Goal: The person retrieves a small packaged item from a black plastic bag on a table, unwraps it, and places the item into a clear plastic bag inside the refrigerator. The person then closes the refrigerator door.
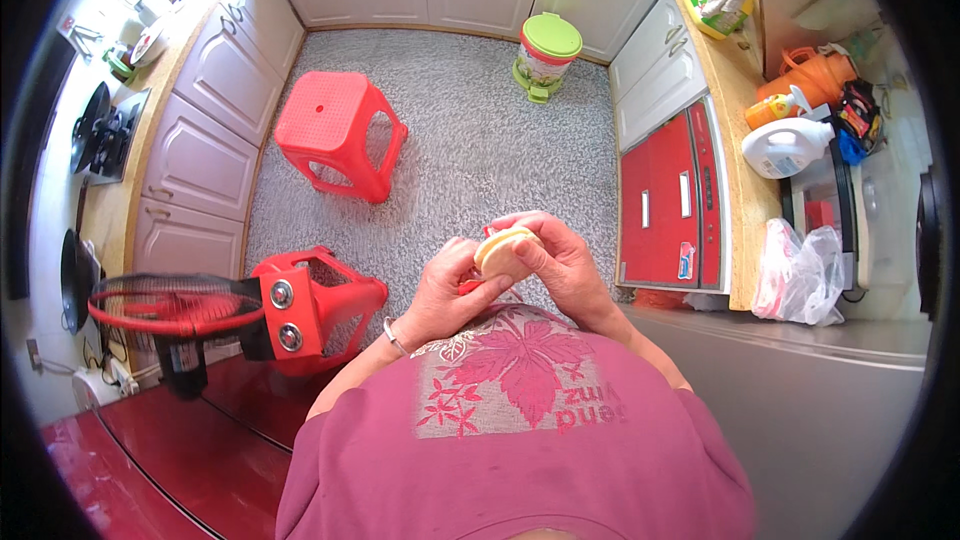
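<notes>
In front of my chest I hold a round, pale yellow layered biscuit or small cake point(504, 255), tilted on edge. My left hand point(454, 289) grips its lower left side, with the thumb along the bottom. From the right, my right hand point(559, 259) pinches it, thumb on the face and fingers behind. Bits of a red wrapper point(471, 286) show under and behind the biscuit; most of the wrapper is hidden by my fingers. A silver bangle point(394, 336) circles my left wrist.
A red plastic stool point(322, 112) stands on the grey carpet point(457, 127), with another red stool point(352, 307) beside a red fan point(180, 307). A pedal bin with a green lid point(552, 35) is at the far cabinets. Bottles, including a white jug point(784, 148), crowd the right counter.
</notes>
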{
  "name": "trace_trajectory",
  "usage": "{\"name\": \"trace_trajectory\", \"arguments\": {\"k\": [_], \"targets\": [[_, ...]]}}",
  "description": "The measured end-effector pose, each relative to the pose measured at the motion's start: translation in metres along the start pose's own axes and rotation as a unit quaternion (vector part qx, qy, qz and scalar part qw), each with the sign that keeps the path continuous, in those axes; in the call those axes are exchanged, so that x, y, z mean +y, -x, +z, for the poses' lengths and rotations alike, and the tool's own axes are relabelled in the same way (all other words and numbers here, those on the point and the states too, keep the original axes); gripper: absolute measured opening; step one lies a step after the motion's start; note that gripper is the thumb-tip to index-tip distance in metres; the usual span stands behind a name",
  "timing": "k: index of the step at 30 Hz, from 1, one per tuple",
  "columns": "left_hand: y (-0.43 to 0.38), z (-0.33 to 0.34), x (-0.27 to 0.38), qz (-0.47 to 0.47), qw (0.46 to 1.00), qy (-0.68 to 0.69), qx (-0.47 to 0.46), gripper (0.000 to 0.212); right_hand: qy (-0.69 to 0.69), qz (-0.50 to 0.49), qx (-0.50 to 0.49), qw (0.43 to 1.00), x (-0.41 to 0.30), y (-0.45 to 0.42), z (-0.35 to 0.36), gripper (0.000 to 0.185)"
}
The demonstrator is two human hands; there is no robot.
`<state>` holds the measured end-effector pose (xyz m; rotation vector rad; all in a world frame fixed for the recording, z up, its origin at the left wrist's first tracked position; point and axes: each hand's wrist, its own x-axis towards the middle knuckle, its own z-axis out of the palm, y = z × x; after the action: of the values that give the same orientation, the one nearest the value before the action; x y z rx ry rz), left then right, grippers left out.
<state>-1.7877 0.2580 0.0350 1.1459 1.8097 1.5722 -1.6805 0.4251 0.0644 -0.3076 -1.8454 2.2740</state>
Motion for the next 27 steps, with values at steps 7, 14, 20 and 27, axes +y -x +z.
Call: {"name": "trace_trajectory", "arguments": {"k": [7, 14, 20, 27], "targets": [[-0.064, -0.064, -0.044, -0.04, 0.998, 0.055, 0.008, 0.022, -0.021, 0.025, -0.025, 0.999, 0.005, -0.099, 0.005, 0.029], [-0.135, -0.095, -0.082, -0.053, 0.997, 0.061, 0.005, 0.022, -0.052, 0.063, -0.034, 0.996, 0.008, -0.183, -0.021, 0.033], [-0.215, -0.11, -0.098, -0.075, 0.993, 0.091, 0.012, 0.025, -0.038, 0.036, -0.061, 0.997, -0.001, -0.269, -0.065, 0.036], [-0.312, -0.125, -0.098, -0.079, 0.994, 0.073, 0.007, 0.028, -0.013, 0.027, -0.079, 0.996, -0.025, -0.347, -0.111, 0.026]]}}
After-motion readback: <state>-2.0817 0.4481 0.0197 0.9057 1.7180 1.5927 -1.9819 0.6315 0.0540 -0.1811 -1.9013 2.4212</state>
